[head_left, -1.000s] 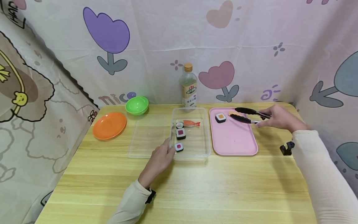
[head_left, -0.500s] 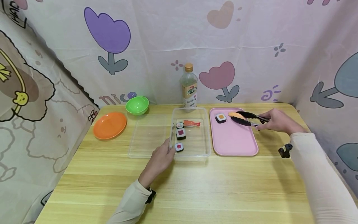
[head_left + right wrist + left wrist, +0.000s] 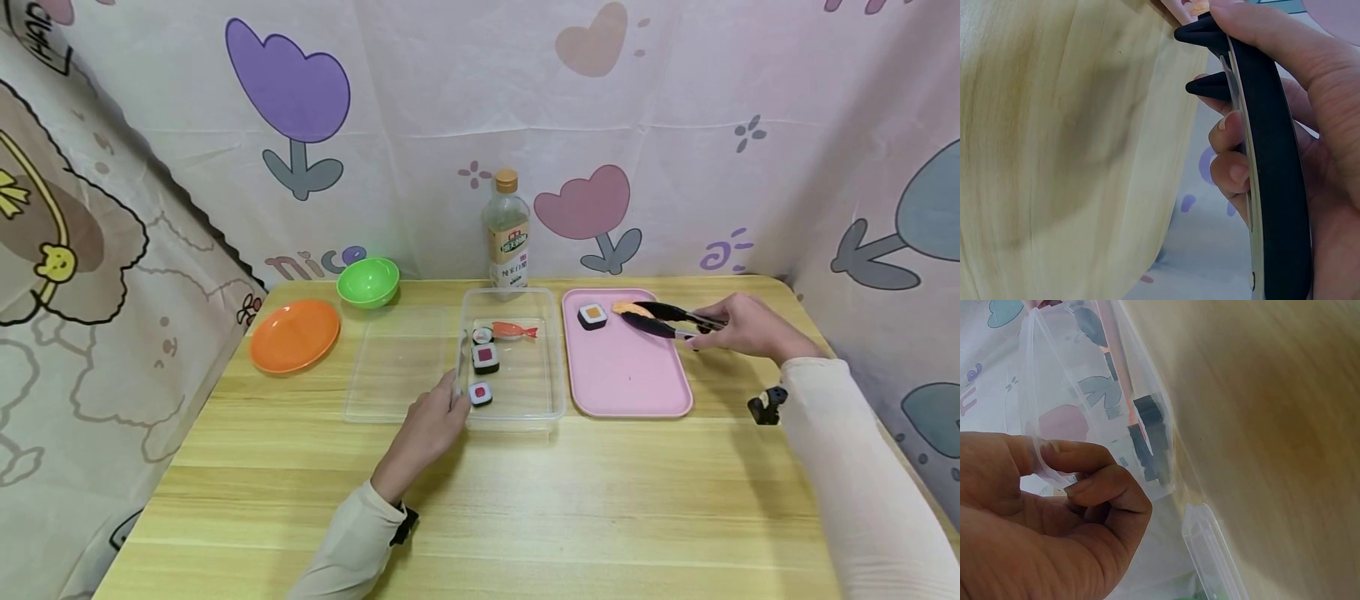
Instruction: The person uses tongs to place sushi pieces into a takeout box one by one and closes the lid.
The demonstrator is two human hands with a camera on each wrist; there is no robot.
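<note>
Head: printed cloth (image 3: 450, 100) backs a seemingly wooden table (image 3: 562, 508).

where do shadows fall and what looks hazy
Head view: a soft shadow on the table beside the right sleeve; left wrist view: dark sushi pieces look hazy through the clear box; right wrist view: a broad soft-edged shadow on the table, left of the tongs.

Just the far-side stuff
Orange plate (image 3: 295, 337) left, green bowl (image 3: 367, 283) just beside it, bottle (image 3: 508, 237) farther right, flowery cloth (image 3: 427, 125) behind.
</note>
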